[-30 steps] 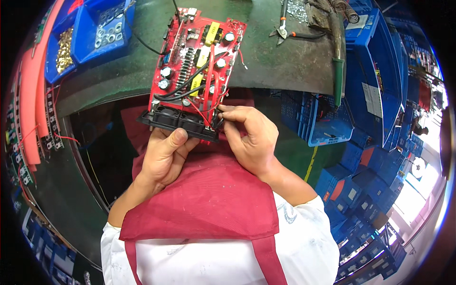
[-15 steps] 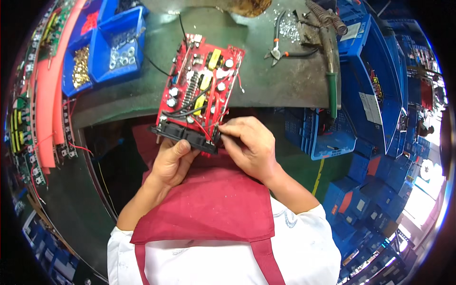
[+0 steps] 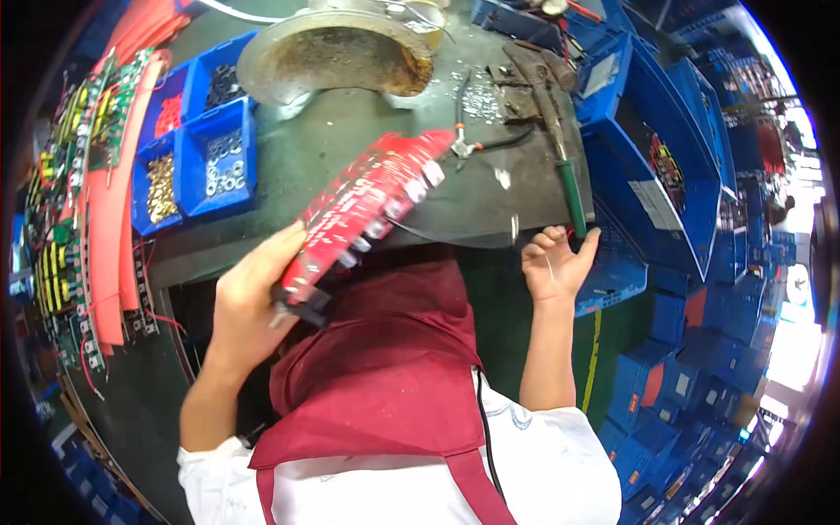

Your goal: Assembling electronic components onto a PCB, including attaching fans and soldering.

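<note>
My left hand [image 3: 251, 297] grips one end of a red circuit board [image 3: 367, 206], holding it tilted over the front edge of the bench. The board is blurred; its face with pale solder marks shows, and round silvery parts stick out along its lower side. A black end piece [image 3: 306, 308] sits beside my fingers, and a dark wire [image 3: 416, 232] trails from the board. My right hand [image 3: 557, 267] is palm up, thumb apart from the half-curled fingers, just below the green handle of a soldering iron [image 3: 570, 197]. A thin pale streak crosses the palm; I cannot tell what it is.
Blue bins [image 3: 214, 171] of washers, brass-coloured pieces and red parts stand left, beside stacked green boards [image 3: 66, 254]. Cutters [image 3: 462, 147] lie near metal bits; a round, stained metal dish [image 3: 337, 57] is at the back. Blue crates [image 3: 652, 157] line the right.
My right hand has left the board and moved right, to below the iron's handle. My left hand has shifted left and turned the board, so its component side no longer faces up.
</note>
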The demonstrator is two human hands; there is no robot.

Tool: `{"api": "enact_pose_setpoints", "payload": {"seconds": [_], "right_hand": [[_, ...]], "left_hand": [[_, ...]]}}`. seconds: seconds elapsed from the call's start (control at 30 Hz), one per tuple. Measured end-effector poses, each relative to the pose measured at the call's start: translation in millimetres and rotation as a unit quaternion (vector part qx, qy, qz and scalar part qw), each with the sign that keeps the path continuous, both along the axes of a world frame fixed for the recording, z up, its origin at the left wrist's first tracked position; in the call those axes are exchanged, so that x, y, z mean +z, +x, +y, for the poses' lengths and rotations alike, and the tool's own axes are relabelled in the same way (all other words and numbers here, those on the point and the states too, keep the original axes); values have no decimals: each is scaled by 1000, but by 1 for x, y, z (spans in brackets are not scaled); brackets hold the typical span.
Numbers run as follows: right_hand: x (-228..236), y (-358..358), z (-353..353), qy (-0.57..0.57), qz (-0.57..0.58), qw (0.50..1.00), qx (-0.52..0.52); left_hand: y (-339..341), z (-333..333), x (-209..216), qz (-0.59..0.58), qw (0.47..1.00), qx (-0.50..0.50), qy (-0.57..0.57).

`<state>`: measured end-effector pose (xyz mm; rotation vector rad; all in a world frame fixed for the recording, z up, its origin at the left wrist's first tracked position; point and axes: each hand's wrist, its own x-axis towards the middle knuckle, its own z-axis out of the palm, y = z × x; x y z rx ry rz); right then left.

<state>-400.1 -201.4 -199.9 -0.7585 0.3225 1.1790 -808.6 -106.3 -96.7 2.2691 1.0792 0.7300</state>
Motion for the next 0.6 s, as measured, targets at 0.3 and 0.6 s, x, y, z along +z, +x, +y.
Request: {"api": "enact_pose_setpoints", "payload": {"seconds": [0.3,0.6], "right_hand": [[10,11,-18,-99,-178,979,-1],[15,-4,-14,-10,-248,963,-109]], "left_hand": [[-10,41,6,274,883,-157,347],[-16,31,-10,300,870,-174,351]]}}
